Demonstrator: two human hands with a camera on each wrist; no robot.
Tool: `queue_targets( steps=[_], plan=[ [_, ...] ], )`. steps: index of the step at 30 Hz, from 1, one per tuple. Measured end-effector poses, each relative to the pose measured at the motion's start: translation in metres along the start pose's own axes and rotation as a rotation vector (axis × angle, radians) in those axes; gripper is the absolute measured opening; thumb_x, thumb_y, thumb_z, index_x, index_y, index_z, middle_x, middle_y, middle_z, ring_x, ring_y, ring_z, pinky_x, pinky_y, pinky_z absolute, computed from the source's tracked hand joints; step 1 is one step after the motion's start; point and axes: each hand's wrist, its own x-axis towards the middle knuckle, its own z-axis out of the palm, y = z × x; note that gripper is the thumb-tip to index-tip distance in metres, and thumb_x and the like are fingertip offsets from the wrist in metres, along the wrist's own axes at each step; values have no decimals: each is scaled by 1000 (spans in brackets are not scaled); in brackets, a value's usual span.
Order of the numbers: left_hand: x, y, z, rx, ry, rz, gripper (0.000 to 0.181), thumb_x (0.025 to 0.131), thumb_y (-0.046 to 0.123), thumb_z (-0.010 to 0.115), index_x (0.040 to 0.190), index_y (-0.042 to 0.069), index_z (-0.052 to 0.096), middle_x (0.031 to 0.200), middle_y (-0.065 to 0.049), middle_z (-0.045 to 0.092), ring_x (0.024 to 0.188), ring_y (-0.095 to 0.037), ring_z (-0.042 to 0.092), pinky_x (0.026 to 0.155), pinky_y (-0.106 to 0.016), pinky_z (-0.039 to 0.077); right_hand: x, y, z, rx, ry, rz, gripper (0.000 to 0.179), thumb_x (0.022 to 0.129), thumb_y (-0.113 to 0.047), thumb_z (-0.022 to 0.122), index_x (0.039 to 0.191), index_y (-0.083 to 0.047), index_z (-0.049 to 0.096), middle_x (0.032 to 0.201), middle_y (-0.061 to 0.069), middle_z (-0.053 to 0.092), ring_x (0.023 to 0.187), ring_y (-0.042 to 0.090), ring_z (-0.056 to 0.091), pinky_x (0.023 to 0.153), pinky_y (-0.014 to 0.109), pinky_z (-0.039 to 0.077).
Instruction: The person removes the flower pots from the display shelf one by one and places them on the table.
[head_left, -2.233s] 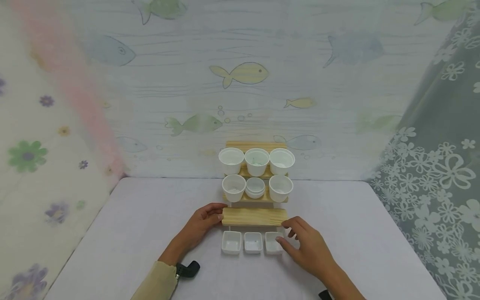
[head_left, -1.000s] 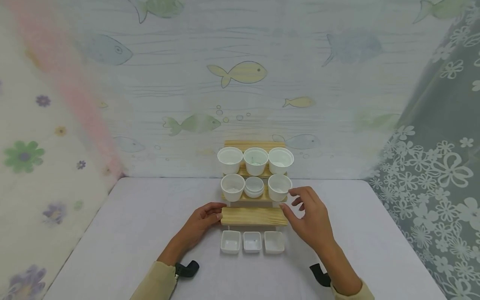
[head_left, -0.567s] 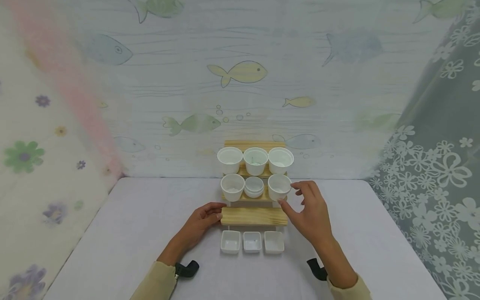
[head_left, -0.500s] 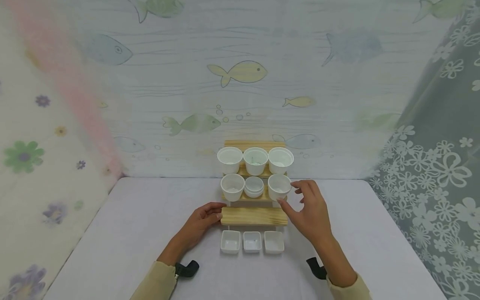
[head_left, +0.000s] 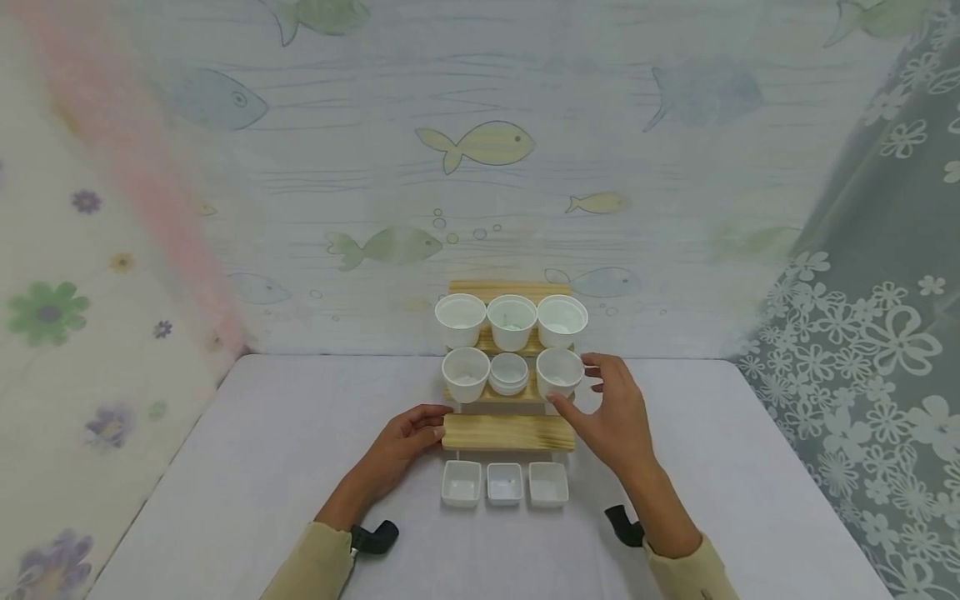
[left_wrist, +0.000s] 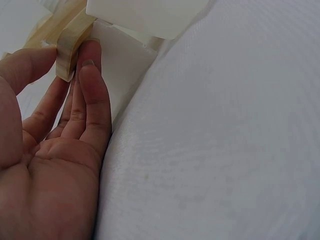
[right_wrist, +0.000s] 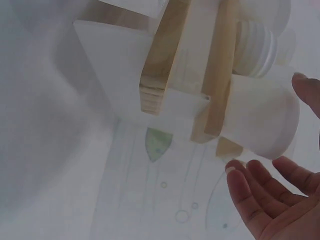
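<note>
R hand (head_left: 617,421) up from board (head_left: 508,432) to near-R cup (head_left: 558,372), astride it, hold unclear; work's there now. L hand (head_left: 397,448) still pinches board.

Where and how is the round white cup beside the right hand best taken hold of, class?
Probably grip the cup high on its outer wall, coming from the right: a smaller container stands close on its left. The cup is upright and widens upward, which should resist slipping.

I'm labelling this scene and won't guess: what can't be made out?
Head: faint green marks inside the middle back cup, too small to identify.
Left wrist: square white dish, cut off by the top edge.
Right wrist: right hand, thumb base cut off by the right edge.
</note>
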Motion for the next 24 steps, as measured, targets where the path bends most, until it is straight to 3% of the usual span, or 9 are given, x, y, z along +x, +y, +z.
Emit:
queue_targets(
  steps=[14, 24],
  plan=[
    [1, -2, 0, 2, 0, -2, 46, 107, 16, 65, 148, 0, 54, 139, -20, 62, 118, -21, 66, 95, -30, 57, 7, 4, 6, 7, -3, 35, 77, 79, -31, 97, 137, -2, 57, 130, 15, 63, 114, 31, 67, 88, 48, 61],
    [0, -1, 2, 8, 6, -3, 46, 107, 17, 66, 148, 0, 54, 138, -20, 62, 117, -21, 66, 94, -30, 57, 12, 8, 9, 22, -22, 54, 78, 78, -31, 97, 136, 1, 57, 129, 16, 63, 111, 31, 65, 87, 51, 60]
  ],
)
